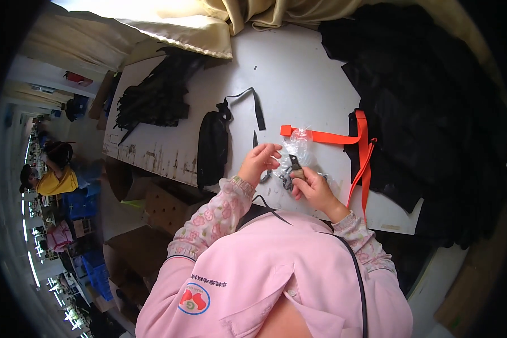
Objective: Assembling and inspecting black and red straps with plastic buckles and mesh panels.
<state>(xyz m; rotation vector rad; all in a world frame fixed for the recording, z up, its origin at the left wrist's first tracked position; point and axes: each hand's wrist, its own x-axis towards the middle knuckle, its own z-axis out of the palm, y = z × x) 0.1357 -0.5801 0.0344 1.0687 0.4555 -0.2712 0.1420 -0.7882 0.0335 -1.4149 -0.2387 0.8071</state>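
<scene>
My right hand [314, 190] pinches a small dark flat piece with an olive lower part [295, 163]; its exact kind is unclear. Right behind it on the table lies a clear plastic bag [302, 147] with small grey parts [287, 181] near its lower end. To the left, my left hand [259, 162] has its fingers loosely bent and apart, with nothing visible in them. A pair of scissors [255, 139] lies under the left hand, partly hidden by it. An orange strap [327, 137] runs from beside the bag to the right and down toward the table edge.
A black pouch with a strap [213, 147] lies left of my hands on the white table [287, 67]. Black cut strips [158, 96] are piled at far left, and a large heap of black fabric [422, 112] covers the right side. Cardboard boxes [172, 211] stand below left.
</scene>
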